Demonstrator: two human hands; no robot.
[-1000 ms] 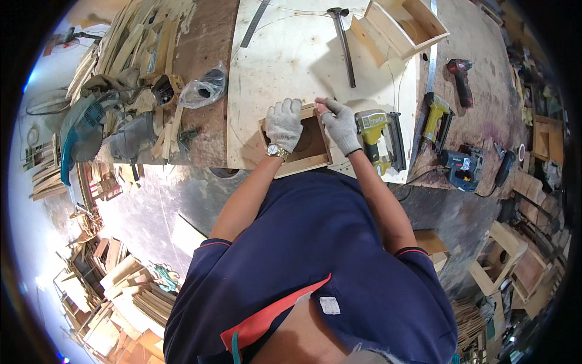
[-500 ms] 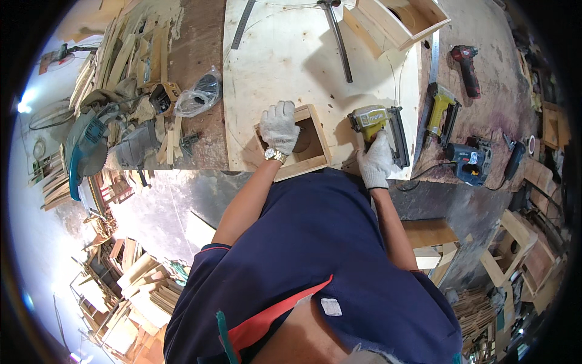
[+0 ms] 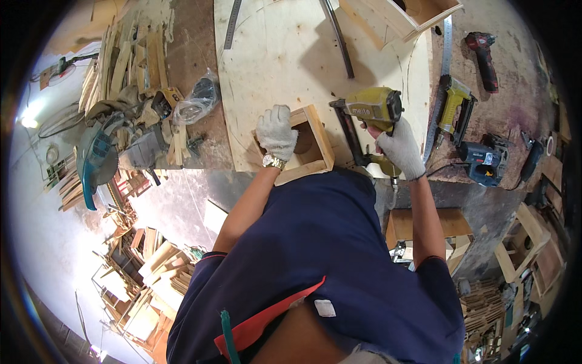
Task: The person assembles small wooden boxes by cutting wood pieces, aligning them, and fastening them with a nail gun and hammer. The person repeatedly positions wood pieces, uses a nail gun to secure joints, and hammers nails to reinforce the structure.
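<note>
Head view: holding small wooden box [image 3: 322, 138] at near edge of desk [image 3: 194, 42], with left grip [image 3: 277, 134] curled closed over its left wall; clasping yellow nail gun [image 3: 371, 108] by handle in right grip [image 3: 401, 148], just right of box; farther out, noting dark metal bar [image 3: 339, 45], then second wooden box [image 3: 388, 16]

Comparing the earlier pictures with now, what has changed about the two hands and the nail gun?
The right hand moved rightward off the wooden box and took hold of the yellow nail gun, which is now turned round. The left hand stayed at the box's left side.
</note>
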